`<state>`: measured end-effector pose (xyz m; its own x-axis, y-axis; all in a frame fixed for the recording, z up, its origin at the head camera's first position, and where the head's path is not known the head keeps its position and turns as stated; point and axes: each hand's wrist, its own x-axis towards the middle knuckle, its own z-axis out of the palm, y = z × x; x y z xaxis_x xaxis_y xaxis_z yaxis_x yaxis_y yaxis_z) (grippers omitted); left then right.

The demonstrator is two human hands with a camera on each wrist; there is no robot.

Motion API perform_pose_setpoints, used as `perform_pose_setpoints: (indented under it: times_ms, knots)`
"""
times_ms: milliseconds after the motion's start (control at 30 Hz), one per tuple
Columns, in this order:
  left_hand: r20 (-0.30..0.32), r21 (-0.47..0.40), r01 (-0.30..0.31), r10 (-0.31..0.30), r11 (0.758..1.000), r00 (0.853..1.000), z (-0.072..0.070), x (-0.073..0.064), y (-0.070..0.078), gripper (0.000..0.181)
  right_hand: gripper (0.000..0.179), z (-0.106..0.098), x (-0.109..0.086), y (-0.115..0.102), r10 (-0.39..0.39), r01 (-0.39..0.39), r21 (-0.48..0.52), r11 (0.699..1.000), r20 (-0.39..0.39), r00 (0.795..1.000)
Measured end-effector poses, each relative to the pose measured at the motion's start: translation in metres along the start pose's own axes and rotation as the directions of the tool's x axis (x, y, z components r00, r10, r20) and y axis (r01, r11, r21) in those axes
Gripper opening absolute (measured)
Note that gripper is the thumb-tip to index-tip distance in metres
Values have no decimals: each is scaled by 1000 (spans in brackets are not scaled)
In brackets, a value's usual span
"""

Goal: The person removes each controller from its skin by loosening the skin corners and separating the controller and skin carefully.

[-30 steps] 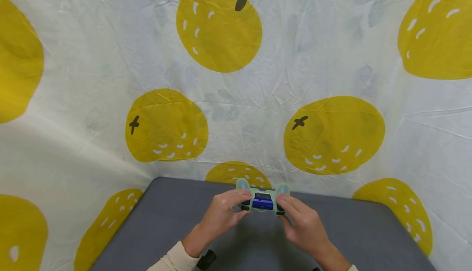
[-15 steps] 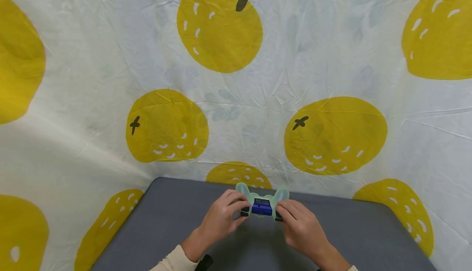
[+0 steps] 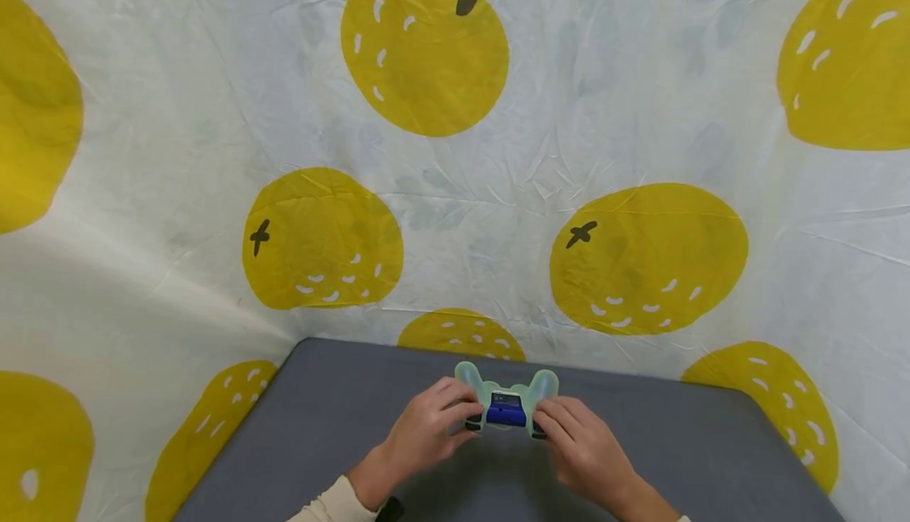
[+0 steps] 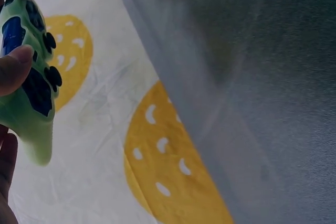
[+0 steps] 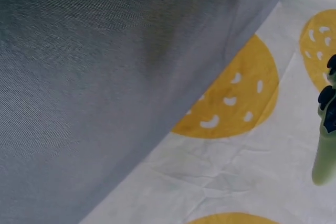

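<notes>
Both hands hold a game controller [image 3: 506,410] up over the grey table, its two handles pointing away from me. It has a blue body inside a pale green, translucent cover. My left hand [image 3: 431,425] grips one end in the head view; my right hand [image 3: 588,449] pinches the other. In the left wrist view, the left thumb [image 4: 14,69] lies on the front face of the controller [image 4: 37,90], beside two dark thumbsticks [image 4: 51,59]. Only one green handle and the dark sticks of the controller [image 5: 326,145] show at the right wrist view's edge, without the right hand.
Below the hands spreads a grey table surface [image 3: 341,396]. White cloth [image 3: 483,245] printed with large yellow fruit hangs behind the table and along its sides. A dark wrist device [image 3: 389,509] sits by the left sleeve [image 3: 340,501].
The controller has come slightly down and nearer to me in the head view, tilting a little, so its handles show more. Both hands have moved with it and keep their hold.
</notes>
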<state>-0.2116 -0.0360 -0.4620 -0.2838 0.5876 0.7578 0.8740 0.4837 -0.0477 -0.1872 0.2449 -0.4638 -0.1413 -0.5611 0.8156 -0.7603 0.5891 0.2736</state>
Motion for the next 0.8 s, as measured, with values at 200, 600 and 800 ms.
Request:
perform_pose_setpoints:
  times_ms: [200, 600, 800]
  knots:
    - [6, 29, -35, 35, 999, 999, 3, -3, 3, 40, 35, 7, -8, -1, -21, 21, -3, 1000, -66, 998]
    - [-4, 76, -88, 89, 993, 996, 13, -17, 2, 40, 37, 15, -20, -7, -40, 39, -23, 999, -66, 997]
    - [20, 37, -42, 42, 998, 999, 13, -21, 5, 40, 36, 18, -22, -9, -45, 43, -31, 999, -53, 998]
